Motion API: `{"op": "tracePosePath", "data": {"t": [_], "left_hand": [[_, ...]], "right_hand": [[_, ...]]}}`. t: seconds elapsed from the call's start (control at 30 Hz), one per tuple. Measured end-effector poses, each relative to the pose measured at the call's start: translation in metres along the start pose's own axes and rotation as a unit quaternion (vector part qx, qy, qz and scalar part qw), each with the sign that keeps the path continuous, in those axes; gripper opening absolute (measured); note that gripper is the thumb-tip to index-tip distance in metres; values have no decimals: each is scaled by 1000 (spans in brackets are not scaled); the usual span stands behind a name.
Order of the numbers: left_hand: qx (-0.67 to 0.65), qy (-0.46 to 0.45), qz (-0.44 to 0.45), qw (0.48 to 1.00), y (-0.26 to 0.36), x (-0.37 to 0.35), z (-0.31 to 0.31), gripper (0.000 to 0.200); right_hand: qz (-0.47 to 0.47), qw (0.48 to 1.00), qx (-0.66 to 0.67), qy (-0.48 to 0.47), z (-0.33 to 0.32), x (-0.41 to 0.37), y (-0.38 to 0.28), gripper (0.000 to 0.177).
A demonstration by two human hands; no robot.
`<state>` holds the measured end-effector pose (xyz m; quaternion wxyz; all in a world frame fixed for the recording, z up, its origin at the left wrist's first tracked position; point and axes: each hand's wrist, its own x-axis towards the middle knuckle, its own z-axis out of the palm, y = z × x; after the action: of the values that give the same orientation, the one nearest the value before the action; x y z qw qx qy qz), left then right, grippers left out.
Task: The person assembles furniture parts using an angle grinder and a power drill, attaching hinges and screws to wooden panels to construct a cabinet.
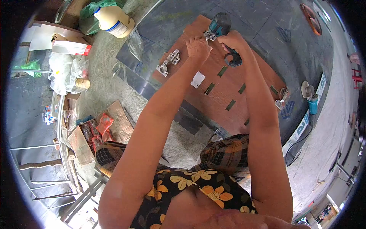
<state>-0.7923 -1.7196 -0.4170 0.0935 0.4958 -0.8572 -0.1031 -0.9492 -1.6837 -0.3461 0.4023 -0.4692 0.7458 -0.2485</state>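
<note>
My right hand (233, 40) is wrapped around the handle of a teal and black cordless drill (220, 23), its dark lower end showing below my fingers. The drill's front is close to a metal cabinet hinge (209, 36) near the far edge of a brown wooden panel (213, 103). With curled fingers, my left hand (199, 49) holds at that hinge; its fingertips are partly hidden. More hinges (169, 62) lie on the panel's left side, and another hinge (282, 98) sits at its right corner. A white rectangular piece (197, 79) rests near the left edge. Several narrow slots cut through the panel.
The panel lies on dark sheets (167, 23) on the floor. A teal angle grinder (312, 102) stands at the right. To the left are a cream jug (116, 23), plastic bags (63, 72) and an open cardboard box (85, 137) with red packets.
</note>
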Motion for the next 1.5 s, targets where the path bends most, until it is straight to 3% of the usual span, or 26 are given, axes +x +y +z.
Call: {"op": "tracePosePath", "data": {"t": [0.2,0.3,0.5,0.6,0.7,0.8,1.33,1.4,1.5], "left_hand": [[24,2,-8,1000,3,-1,-1,52],[4,39,9,999,2,0,-2,42],[-2,6,3,1000,4,1,-7,43],[7,32,3,999,5,-1,-6,42],[14,-47,-24,999,7,2,-12,50],[7,-55,-22,998,8,1,-15,51],[35,-31,4,999,3,1,-6,51],[31,-40,-1,999,5,0,-11,53],[65,-128,-33,989,12,7,-24,64]], "right_hand": [[-4,986,155,59,-16,-8,-6,21],[-32,978,149,142,-36,-12,-11,22],[-40,970,212,113,-27,-10,4,24],[-13,975,208,79,-14,-9,3,22],[-6,984,161,73,-6,-4,0,25],[6,988,144,63,-2,3,0,24],[0,998,-34,48,3,1,-7,33],[1,998,-15,54,4,1,-5,32],[0,995,77,64,3,3,1,29]]}}
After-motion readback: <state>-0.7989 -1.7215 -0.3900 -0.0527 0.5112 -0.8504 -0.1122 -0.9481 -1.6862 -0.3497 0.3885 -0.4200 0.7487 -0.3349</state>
